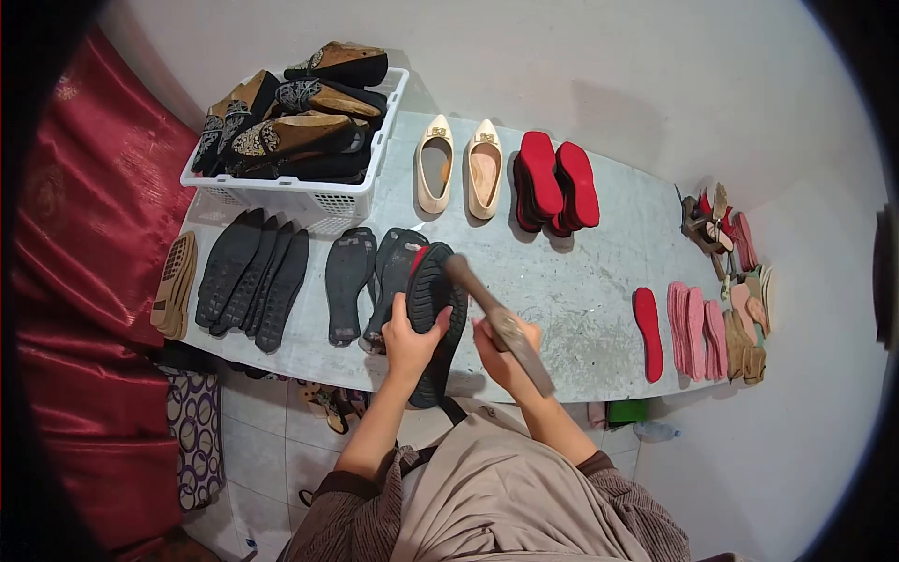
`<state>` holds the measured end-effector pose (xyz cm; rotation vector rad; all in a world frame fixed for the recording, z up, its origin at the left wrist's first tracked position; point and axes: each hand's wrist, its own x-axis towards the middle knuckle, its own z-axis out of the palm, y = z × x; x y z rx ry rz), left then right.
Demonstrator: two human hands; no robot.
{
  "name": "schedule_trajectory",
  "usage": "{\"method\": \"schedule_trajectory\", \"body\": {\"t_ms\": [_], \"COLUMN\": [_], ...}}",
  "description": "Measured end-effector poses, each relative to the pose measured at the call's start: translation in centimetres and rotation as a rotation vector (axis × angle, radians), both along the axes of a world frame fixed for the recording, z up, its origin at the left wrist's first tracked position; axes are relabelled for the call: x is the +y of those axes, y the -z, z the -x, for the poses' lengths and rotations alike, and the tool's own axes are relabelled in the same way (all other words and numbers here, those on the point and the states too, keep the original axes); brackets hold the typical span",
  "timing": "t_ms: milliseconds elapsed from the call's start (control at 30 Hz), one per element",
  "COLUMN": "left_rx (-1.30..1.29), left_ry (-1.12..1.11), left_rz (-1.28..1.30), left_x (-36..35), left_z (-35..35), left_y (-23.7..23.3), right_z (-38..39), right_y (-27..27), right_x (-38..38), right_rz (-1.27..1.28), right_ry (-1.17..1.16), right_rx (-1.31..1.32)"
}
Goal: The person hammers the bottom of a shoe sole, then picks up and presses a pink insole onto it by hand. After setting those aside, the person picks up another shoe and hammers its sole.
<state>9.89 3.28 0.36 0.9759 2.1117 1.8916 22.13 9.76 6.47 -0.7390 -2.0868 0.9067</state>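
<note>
A white plastic basket [290, 184] with latticed walls stands at the far edge of the bench [581, 300], heaped with dark shoes [295, 140] whose uppers carry pale ornate patterning over brown forms. Nearer the person than the basket and off to its right, the left hand [410, 347] grips a black, deeply ribbed sole [438, 281], thumb on one edge and fingers on the other, with a sliver of red along its rim. Further right of the basket, the right hand [498, 363] is curled firmly around a brown, hammer-like tool [487, 302], its darker end near the sole; whether they touch cannot be told. Directly in front of the basket lie slim, blocky-textured black soles [229, 267], with tan, perforated-looking pieces [174, 286] to their left. Right of the basket sit smooth cream pointed flats [438, 125] with bows, then rounded red soles [538, 173] stacked in two piles; far to its right are a flat red insole [647, 334] and pink, soft-looking pieces [688, 328].
</note>
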Motion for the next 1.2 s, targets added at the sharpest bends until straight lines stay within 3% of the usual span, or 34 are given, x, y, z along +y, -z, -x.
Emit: {"method": "schedule_trajectory", "body": {"t_ms": [67, 133, 200, 267, 333, 467, 533, 600, 633, 700, 733, 800, 900, 1133, 1200], "left_rx": [0.114, 0.017, 0.029, 0.045, 0.046, 0.014, 0.032, 0.121, 0.113, -0.021, -0.017, 0.107, 0.016, 0.033, 0.031], "left_ry": [0.0, 0.034, 0.018, 0.036, 0.043, 0.001, -0.021, -0.044, -0.043, -0.027, -0.029, 0.047, 0.051, 0.066, 0.061], "left_rz": [0.08, 0.095, 0.108, 0.048, -0.004, 0.083, 0.071, 0.173, 0.182, 0.394, 0.39, 0.06, 0.153, 0.181, 0.269], "left_x": [-0.2, -0.1, 0.1, 0.1, 0.0, -0.2, 0.0, -0.3, -0.6, -0.4, -0.3, -0.3, -0.3, -0.8, -0.4], "left_z": [0.0, -0.2, -0.3, -0.1, 0.2, 0.0, 0.2, 0.2, -0.2, -0.4, -0.2, 0.0, 0.0, -0.4, -0.3], "left_y": [0.2, -0.6, -0.7, -0.4, -0.4, -0.4, 0.0, 0.1, -0.3, -1.9, -1.7, -1.0, -1.0, -1.5, -2.1], "right_z": [-0.3, 0.5, 0.3, 0.4, 0.0, 0.4, 0.2, -0.3, -0.6, -0.8, -0.8, -1.4, -0.8, -1.2, -0.6], "right_y": [0.2, -1.1, -1.9, -1.7, -1.4, -1.0, -0.9, -0.6, -0.4, -1.5, -2.0, -1.7, -1.3, -1.9, -1.4], "right_x": [-0.4, 0.7, 1.9, 1.7, 0.6, 1.3, 0.5, -0.5, -0.4, -0.5, -0.4, -0.5, -0.7, -0.8, 0.0], "right_rz": [-0.02, -0.173, -0.016, -0.064, 0.079, -0.027, 0.021, 0.134, 0.112, 0.101, 0.089, 0.122, 0.097, 0.15, 0.141], "right_ry": [0.068, 0.078, -0.097, -0.083, 0.031, -0.118, -0.079, -0.011, -0.04, -0.051, -0.068, -0.054, -0.173, -0.13, -0.215], "right_rx": [0.045, 0.056, -0.111, -0.029, 0.037, -0.015, 0.013, 0.051, -0.055, -0.114, -0.179, -0.225, -0.122, -0.087, -0.119]}}
